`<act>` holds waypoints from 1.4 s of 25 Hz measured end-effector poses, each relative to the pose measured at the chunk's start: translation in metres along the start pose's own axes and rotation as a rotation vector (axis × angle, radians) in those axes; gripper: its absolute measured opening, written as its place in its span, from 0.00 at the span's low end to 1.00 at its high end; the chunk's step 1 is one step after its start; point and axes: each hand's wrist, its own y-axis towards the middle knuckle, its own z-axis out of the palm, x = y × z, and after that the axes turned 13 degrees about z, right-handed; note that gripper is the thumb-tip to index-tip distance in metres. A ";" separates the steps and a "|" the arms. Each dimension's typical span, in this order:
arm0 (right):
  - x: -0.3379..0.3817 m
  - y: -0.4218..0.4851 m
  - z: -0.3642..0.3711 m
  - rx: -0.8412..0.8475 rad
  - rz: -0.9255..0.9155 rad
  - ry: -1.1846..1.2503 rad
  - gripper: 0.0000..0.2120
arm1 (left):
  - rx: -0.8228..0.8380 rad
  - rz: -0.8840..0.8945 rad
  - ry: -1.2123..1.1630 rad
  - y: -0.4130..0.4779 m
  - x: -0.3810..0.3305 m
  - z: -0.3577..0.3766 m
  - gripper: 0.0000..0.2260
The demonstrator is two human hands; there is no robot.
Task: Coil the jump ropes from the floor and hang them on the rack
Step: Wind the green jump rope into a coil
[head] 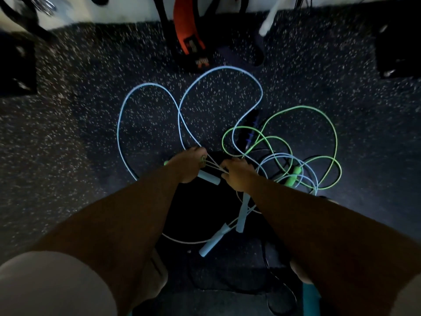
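Coiling had barely begun: left hand (186, 165) and right hand (238, 175), each grip closed on strands of the blue jump rope (224, 67), worked just left of the green jump rope (296, 171), which lay tangled on the floor (79, 110), nothing hung yet

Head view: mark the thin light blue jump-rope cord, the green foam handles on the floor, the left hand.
light blue jump-rope cord (225, 67), head view, top of far loop
green foam handles (296, 171), head view, upper handle
left hand (186, 166), head view, back
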 end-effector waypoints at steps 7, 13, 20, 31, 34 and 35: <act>-0.008 -0.064 -0.029 -0.017 -0.032 0.305 0.04 | -0.297 -0.009 -0.043 -0.065 -0.073 -0.048 0.08; -0.004 -0.143 -0.066 -0.296 -0.243 0.579 0.06 | -0.298 -0.065 -0.240 -0.128 -0.142 -0.091 0.10; 0.035 -0.268 -0.131 -0.629 -0.547 0.637 0.05 | -0.402 0.093 -0.727 -0.206 -0.234 -0.112 0.17; 0.016 -0.333 -0.181 -0.471 -0.543 0.655 0.11 | -0.372 0.350 -1.165 -0.265 -0.284 -0.142 0.16; 0.014 -0.326 -0.189 -0.688 -0.539 0.703 0.10 | -0.253 0.351 -1.133 -0.256 -0.274 -0.134 0.20; 0.017 -0.322 -0.192 -0.744 -0.553 0.726 0.09 | -0.193 0.374 -1.174 -0.251 -0.274 -0.129 0.22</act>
